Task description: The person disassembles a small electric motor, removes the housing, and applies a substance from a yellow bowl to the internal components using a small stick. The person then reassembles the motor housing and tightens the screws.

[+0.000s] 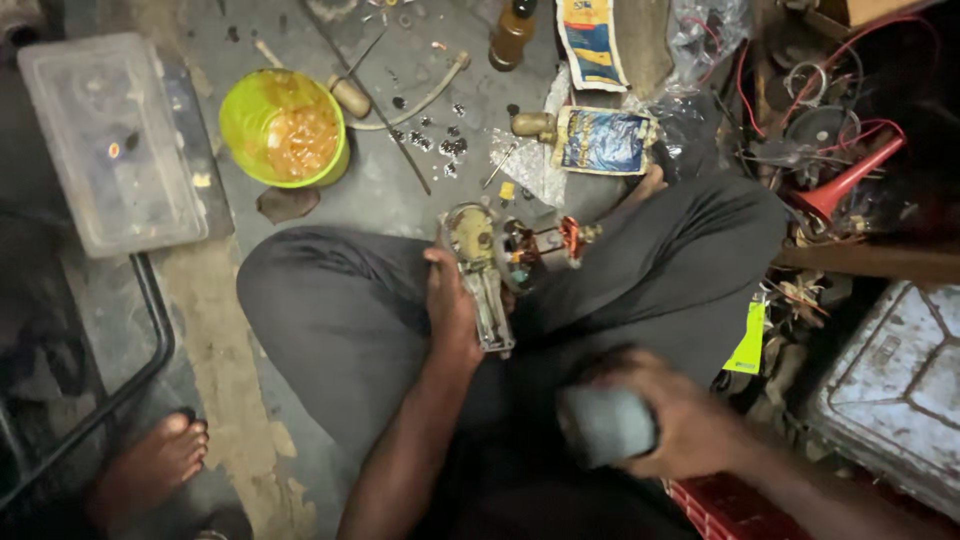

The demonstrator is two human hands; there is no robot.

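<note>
Fingers of the left hand [452, 300] curled tight around a grimy metal part [480, 275], right hand [665, 415] wrapped around a grey cylinder [605, 425].

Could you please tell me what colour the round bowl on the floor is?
The bowl is bright yellow-green, seen in the head view.

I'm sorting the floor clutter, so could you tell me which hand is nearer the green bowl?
Left. The left hand grips a metal part just below and right of the green bowl; the right hand, holding a grey object, sits farther off.
</note>
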